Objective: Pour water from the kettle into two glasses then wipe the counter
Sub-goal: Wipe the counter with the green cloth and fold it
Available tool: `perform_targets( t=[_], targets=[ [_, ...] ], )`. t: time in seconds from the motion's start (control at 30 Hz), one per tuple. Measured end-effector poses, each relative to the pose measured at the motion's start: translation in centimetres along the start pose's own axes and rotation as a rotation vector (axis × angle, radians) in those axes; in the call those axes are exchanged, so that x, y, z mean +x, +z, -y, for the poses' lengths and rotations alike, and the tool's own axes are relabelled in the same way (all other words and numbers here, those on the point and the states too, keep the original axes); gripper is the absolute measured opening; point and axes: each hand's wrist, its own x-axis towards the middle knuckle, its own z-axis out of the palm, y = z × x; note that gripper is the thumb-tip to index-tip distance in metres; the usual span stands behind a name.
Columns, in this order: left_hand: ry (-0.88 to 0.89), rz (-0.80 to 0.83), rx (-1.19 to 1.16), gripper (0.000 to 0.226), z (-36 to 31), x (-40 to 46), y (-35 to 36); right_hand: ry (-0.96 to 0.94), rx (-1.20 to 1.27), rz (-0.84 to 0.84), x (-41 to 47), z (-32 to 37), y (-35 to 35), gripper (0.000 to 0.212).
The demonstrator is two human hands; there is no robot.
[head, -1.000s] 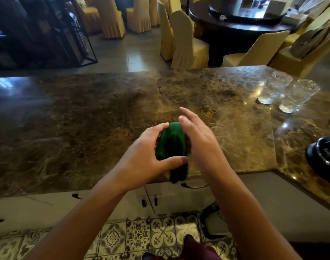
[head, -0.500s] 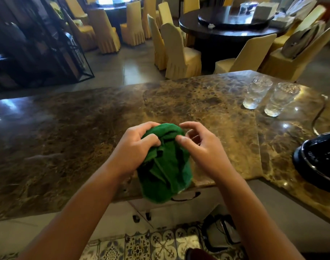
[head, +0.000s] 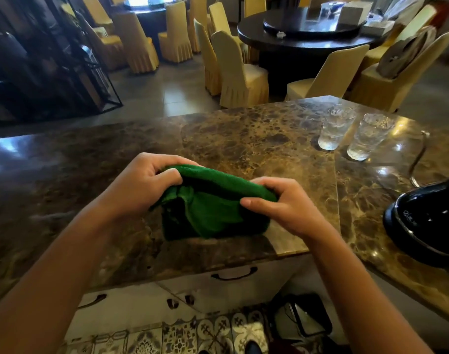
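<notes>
A green cloth hangs stretched between my two hands just above the brown marble counter. My left hand grips its left end and my right hand grips its right end. Two clear glasses stand at the far right of the counter, one beside the other, each holding water. The black kettle sits at the right edge of the view, partly cut off.
A cord curves over the counter behind the kettle. Below the counter are white drawers with dark handles and a patterned tile floor. Beyond the counter stand yellow-covered chairs and a dark round table.
The cloth was bunched up between my hands; now my hands have moved apart and spread it wider. The view has tilted down and the glasses sit lower in the picture.
</notes>
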Motion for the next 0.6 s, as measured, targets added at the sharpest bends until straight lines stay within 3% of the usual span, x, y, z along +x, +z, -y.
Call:
perform_targets(
  t=[0.07, 0.17, 0.33, 0.47, 0.6],
  targets=[
    [0.009, -0.008, 0.057, 0.041, 0.5, 1.0, -0.4, -0.075, -0.008, -0.104, 0.5, 1.2, -0.9, 0.035],
    [0.050, -0.016, 0.054, 0.046, 0.9, 3.2, -0.7, -0.092, -0.087, -0.189, 1.8, 2.4, -1.8, 0.021],
    [0.117, -0.058, -0.161, 0.040, 1.7, 7.3, -0.6, -0.088, -0.211, -0.300, 3.8, 3.3, -2.9, 0.013],
    [0.033, -0.056, -0.426, 0.024, 2.9, 11.3, 0.6, -0.014, -0.094, -0.478, 5.7, 2.5, -3.6, 0.010],
    [-0.040, -0.027, -0.501, 0.020, 3.4, 15.4, 3.1, 0.086, -0.095, -0.600, 7.7, 0.5, -6.1, 0.011]
  ],
)
